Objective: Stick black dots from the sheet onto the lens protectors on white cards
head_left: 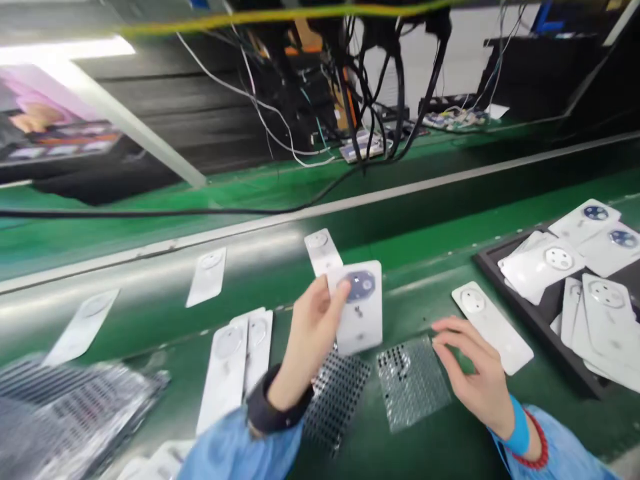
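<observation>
My left hand [311,333] is raised above the green bench and grips a white rectangular plastic cover [359,308] with a round bluish part near its top. My right hand [470,370] hovers low over the bench with its fingers curled and apart, its fingertips at the edge of a clear sheet of small black dots [413,381]. A second dotted sheet [336,399] lies just below my left hand. A white cover [493,325] lies flat just beyond my right hand.
A black tray [543,312] at the right holds several white covers. More covers [240,360] lie left of my hands and on the moving belt [150,280] behind. A stack of dotted sheets [70,407] sits at the lower left. Cables hang at the back.
</observation>
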`<state>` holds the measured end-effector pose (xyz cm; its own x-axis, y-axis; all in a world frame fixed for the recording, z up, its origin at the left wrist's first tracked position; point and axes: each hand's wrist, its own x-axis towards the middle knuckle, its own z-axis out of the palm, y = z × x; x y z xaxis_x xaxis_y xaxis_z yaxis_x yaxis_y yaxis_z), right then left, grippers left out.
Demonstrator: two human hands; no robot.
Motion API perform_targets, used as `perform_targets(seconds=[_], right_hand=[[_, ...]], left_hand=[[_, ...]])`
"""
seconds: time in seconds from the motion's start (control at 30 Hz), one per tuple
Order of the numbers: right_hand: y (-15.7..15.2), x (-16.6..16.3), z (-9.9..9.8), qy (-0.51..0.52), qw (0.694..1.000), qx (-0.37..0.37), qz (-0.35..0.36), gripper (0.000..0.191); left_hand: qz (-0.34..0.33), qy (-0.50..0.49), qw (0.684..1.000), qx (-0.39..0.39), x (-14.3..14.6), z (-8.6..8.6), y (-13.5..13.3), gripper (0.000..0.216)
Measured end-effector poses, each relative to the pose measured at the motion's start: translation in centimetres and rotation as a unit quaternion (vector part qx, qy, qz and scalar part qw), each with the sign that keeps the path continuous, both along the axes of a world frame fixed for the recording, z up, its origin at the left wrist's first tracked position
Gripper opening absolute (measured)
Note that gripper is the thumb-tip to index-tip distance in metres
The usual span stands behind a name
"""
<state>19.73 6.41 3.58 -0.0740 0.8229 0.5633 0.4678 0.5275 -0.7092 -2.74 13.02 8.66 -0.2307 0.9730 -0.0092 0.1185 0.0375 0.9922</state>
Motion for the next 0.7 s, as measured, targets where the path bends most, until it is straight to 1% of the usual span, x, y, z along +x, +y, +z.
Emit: perform_targets(seconds=[0.07, 0.1, 0.17, 0.23, 0.33, 0.43, 0.5, 0.6, 0.7], right_hand=[[-0.4, -1.5, 1.3, -0.002, 0.998, 0.023, 0.05, 0.016], [-0.6, -2.2, 1.7, -0.004, 0.997, 0.033, 0.071, 0.016], [-1.0, -3.3, 2.0, -0.012, 0.994, 0.042, 0.102, 0.015], [-1.5, -3.9, 2.0, -0.02, 0.993, 0.039, 0.114, 0.014], [-2.2, -3.8, 1.9, -0.037, 0.99, 0.04, 0.127, 0.014], [-2.7, -3.4, 2.2, -0.074, 0.985, 0.059, 0.146, 0.016], [-2.9, -3.2, 2.5, -0.106, 0.98, 0.092, 0.141, 0.02], [-3.1, -3.3, 2.9, -0.148, 0.97, 0.153, 0.115, 0.023], [-3.4, -3.5, 2.8, -0.178, 0.96, 0.191, 0.101, 0.023]], left_hand=[[0.023, 0.021, 0.998, -0.053, 1.2, -0.4, -4.9, 0.036], [0.032, 0.018, 0.997, -0.072, 1.9, -0.6, -6.9, 0.035], [0.042, -0.001, 0.995, -0.091, 3.2, -1.1, -9.7, 0.034], [0.042, -0.017, 0.995, -0.094, 4.1, -1.3, -11.4, 0.034], [0.039, -0.03, 0.994, -0.092, 4.3, -1.3, -12.6, 0.035], [0.047, -0.039, 0.994, -0.091, 4.1, -1.1, -13.2, 0.033], [0.05, -0.04, 0.994, -0.088, 4.1, -0.8, -13.6, 0.031], [0.056, -0.047, 0.994, -0.081, 4.3, -0.3, -13.9, 0.029], [0.062, -0.062, 0.993, -0.08, 4.3, -0.1, -14.2, 0.028]])
